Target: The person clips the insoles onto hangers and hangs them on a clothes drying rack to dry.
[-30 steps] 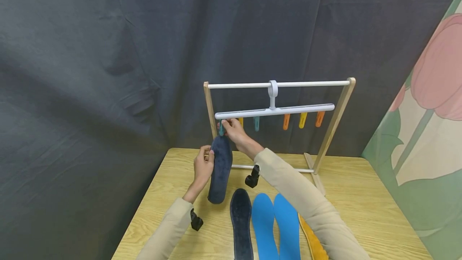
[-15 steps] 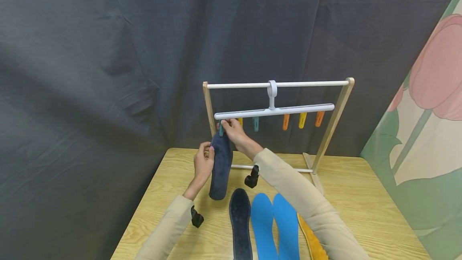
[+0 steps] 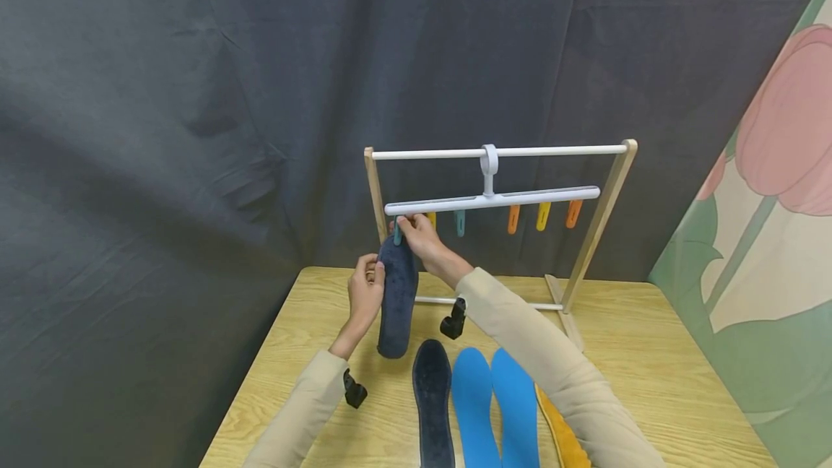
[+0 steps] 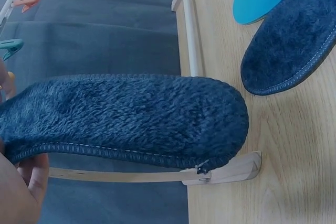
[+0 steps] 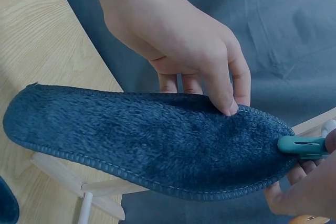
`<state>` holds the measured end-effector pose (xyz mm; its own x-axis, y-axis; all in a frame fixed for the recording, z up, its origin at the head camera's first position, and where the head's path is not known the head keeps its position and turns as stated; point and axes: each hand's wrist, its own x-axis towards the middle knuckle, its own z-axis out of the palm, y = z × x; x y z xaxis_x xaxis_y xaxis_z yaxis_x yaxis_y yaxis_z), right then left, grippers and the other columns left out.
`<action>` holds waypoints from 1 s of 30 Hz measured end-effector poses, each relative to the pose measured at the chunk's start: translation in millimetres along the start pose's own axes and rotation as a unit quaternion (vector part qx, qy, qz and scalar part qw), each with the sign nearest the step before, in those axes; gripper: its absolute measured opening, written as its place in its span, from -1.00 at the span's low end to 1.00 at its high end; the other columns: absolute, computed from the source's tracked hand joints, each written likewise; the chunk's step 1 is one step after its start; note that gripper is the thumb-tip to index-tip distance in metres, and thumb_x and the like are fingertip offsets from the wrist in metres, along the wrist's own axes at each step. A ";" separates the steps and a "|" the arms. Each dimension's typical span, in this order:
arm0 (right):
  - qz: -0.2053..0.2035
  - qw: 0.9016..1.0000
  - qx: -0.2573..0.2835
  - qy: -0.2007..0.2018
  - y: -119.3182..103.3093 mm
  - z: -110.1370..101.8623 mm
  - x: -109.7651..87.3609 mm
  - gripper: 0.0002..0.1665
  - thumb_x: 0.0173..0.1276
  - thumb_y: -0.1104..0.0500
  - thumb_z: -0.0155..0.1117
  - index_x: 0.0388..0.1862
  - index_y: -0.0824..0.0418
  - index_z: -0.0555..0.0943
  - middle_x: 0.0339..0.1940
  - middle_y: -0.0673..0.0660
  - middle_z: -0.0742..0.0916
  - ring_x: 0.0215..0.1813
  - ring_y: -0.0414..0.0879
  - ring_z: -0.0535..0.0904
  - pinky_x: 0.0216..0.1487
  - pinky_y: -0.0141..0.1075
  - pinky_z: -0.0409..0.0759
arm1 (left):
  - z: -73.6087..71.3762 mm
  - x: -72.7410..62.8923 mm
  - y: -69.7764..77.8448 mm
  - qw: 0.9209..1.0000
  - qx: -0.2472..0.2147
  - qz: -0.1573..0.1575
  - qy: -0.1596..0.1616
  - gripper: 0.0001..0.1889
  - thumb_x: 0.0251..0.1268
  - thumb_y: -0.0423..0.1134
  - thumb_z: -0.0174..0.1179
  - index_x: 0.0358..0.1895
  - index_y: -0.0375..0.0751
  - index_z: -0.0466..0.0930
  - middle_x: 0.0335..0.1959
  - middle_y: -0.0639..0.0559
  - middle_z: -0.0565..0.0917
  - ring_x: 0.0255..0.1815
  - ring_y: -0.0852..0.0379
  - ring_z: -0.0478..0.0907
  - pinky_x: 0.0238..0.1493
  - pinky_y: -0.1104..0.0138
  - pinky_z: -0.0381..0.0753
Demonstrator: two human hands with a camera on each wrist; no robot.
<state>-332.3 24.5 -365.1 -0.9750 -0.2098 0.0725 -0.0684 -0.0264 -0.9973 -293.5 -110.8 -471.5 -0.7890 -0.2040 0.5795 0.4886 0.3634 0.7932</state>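
Observation:
A dark blue fleecy insole hangs upright at the left end of the white hanger. My left hand pinches its left edge, thumb on the fleece and fingers behind, as the right wrist view shows. At the insole's top, my right hand pinches the teal clothespin. The clothespin's tip overlaps the insole's upper end there. In the left wrist view, the insole stretches across the middle with its stitched edge showing.
A wooden rack carries the hanger, with several orange, yellow and teal clothespins along it. On the wooden table lie a second dark blue insole, two light blue insoles and a yellow-orange one, partly behind the right sleeve.
The insole has risen slightly in my left hand, so its top end now sits up at the teal clothespin. My right hand has stayed at the clothespin.

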 end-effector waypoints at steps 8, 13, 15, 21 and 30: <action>0.003 1.000 -0.005 -0.009 1.9 -1.3 -1.3 -0.57 0.67 0.14 -0.15 0.25 0.45 0.40 0.20 0.40 0.55 0.18 0.12 0.50 0.26 -0.12 0.46 | -0.5 -0.9 0.7 1.000 -0.004 0.000 -0.002 -0.84 0.48 -0.40 0.09 -0.01 -0.39 0.54 -0.29 -0.20 0.65 -0.46 0.00 0.62 -0.45 0.42 0.52; 0.002 1.000 -0.006 -0.015 4.0 -2.8 0.5 -0.56 0.67 0.12 -0.15 0.27 0.44 0.39 0.24 0.41 0.53 0.23 0.14 0.49 0.31 -0.10 0.43 | -0.5 -0.8 1.0 1.000 -0.006 0.000 -0.005 -0.84 0.48 -0.39 0.08 0.00 -0.38 0.54 -0.28 -0.20 0.65 -0.48 0.02 0.61 -0.47 0.42 0.50; 0.003 1.000 -0.005 -0.018 4.4 -3.4 0.9 -0.54 0.67 0.12 -0.15 0.29 0.45 0.38 0.25 0.40 0.53 0.25 0.14 0.48 0.33 -0.10 0.41 | -0.2 -0.7 0.9 1.000 -0.007 -0.002 -0.007 -0.83 0.49 -0.39 0.07 0.01 -0.39 0.54 -0.28 -0.21 0.65 -0.49 0.01 0.60 -0.49 0.42 0.49; 0.005 1.000 -0.001 -0.020 4.1 -3.0 -0.4 -0.55 0.67 0.13 -0.16 0.28 0.46 0.38 0.25 0.42 0.52 0.24 0.13 0.47 0.33 -0.10 0.40 | -0.1 -0.6 0.3 1.000 -0.007 -0.006 -0.008 -0.82 0.48 -0.39 0.08 0.02 -0.39 0.54 -0.29 -0.21 0.65 -0.49 -0.02 0.60 -0.49 0.43 0.48; -0.011 1.000 -0.014 -0.020 6.7 -2.9 -2.2 -0.53 0.66 0.13 -0.12 0.32 0.45 0.37 0.30 0.40 0.51 0.32 0.13 0.43 0.37 -0.08 0.36 | -1.2 -1.6 -0.6 1.000 -0.003 0.007 0.000 -0.82 0.47 -0.39 0.08 0.01 -0.41 0.54 -0.29 -0.21 0.66 -0.43 -0.03 0.64 -0.43 0.40 0.55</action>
<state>-331.3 27.7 -371.9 -0.9640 -0.2487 0.0938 -0.0957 -0.0045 -0.9954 -292.0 -111.8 -472.7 -0.7822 -0.1984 0.5907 0.5020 0.3610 0.7860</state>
